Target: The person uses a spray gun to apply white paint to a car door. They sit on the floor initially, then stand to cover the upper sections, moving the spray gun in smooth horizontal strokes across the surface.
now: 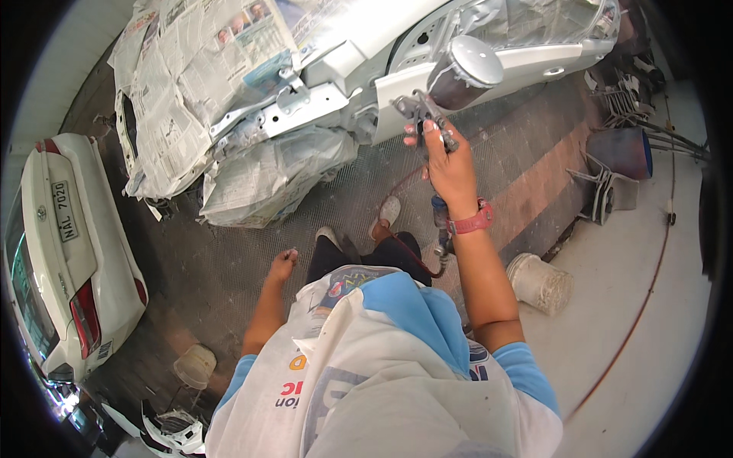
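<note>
My right hand (449, 164) is wrapped around the handle of a paint spray gun (418, 111), raised in front of the white car's door. A dark cup with a pale, paint-smeared lid (475, 61) sits on top of the gun. Below the grip hangs a fitting with a dark red hose (441, 267) running down beside my leg. My left hand (284, 263) hangs low at my side, fingers curled in, with nothing visible in it. The white car body (412, 88) stands ahead, its front and wheel covered by newspaper (175, 107) and masking sheet (279, 172).
Another white car (92, 259) stands at the left. A stained bucket (540, 284) is close to my right elbow; another pail (195, 366) is behind on the left. A blue drum (620, 153) and metal racks line the right wall, where a long hose (641, 324) runs.
</note>
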Available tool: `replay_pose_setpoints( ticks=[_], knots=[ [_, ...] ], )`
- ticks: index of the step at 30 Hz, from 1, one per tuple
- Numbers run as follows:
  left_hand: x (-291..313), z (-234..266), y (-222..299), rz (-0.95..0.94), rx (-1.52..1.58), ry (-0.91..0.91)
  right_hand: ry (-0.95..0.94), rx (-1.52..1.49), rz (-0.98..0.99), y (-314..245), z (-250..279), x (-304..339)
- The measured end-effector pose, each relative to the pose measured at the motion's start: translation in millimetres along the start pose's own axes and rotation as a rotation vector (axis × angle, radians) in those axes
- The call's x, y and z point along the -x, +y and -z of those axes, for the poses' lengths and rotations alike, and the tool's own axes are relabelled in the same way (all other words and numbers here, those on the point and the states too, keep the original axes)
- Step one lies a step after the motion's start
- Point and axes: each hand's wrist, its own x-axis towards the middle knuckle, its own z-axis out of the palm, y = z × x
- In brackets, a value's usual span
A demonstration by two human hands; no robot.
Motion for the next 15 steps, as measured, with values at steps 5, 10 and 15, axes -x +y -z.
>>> replay_pose_setpoints(
  ticks=[5, 10, 15],
  knots=[
    [21.2, 23.3, 16.5, -0.224, -0.303, -0.109, 0.218, 0.060, 0.064, 7.8, -62.0, 17.0],
    [45.4, -19.8, 87.5, -0.570, -0.252, -0.241, 0.165, -0.341, 0.088, 8.5, -97.3, 27.1],
    [60.9, -39.3, 115.3, -0.507, -0.069, -0.637, 0.389, -0.153, -0.013, 39.1, -104.0, 35.8]
  ],
)
